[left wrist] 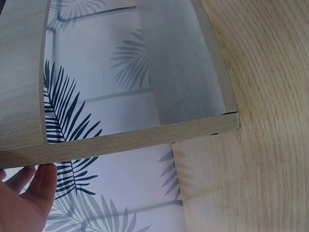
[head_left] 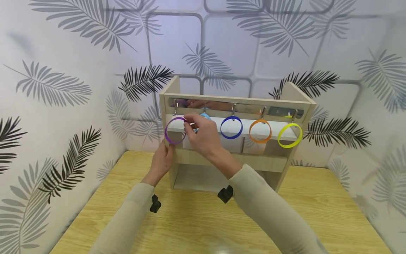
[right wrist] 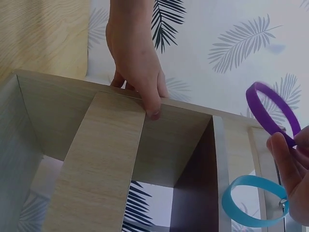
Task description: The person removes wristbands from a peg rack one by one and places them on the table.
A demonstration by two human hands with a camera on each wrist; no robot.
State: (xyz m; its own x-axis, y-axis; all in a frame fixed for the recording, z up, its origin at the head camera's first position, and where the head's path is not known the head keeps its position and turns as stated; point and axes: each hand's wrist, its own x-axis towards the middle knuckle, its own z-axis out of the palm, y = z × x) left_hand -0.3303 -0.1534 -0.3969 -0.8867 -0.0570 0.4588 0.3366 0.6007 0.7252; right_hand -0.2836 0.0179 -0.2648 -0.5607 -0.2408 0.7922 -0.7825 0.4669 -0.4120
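My right hand point(head_left: 204, 135) pinches a purple wristband point(head_left: 166, 134) by its right side, just below the leftmost hook point(head_left: 175, 106) of a metal rail. The same purple band point(right wrist: 256, 104) appears tilted between thumb and fingertips in the right wrist view. My left hand point(head_left: 161, 160) grips the left side panel of a small wooden shelf unit point(head_left: 263, 161), thumb on the inner face and fingers outside. A light blue wristband point(right wrist: 229, 193) hangs beside the right hand, which partly covers it in the head view.
Dark blue point(head_left: 231, 137), orange point(head_left: 260, 141) and yellow point(head_left: 288, 145) wristbands hang from hooks further right. The unit stands on a wood-grain table point(head_left: 190, 225), close to a leaf-patterned wall point(head_left: 222, 42). Another such wall rises on the left.
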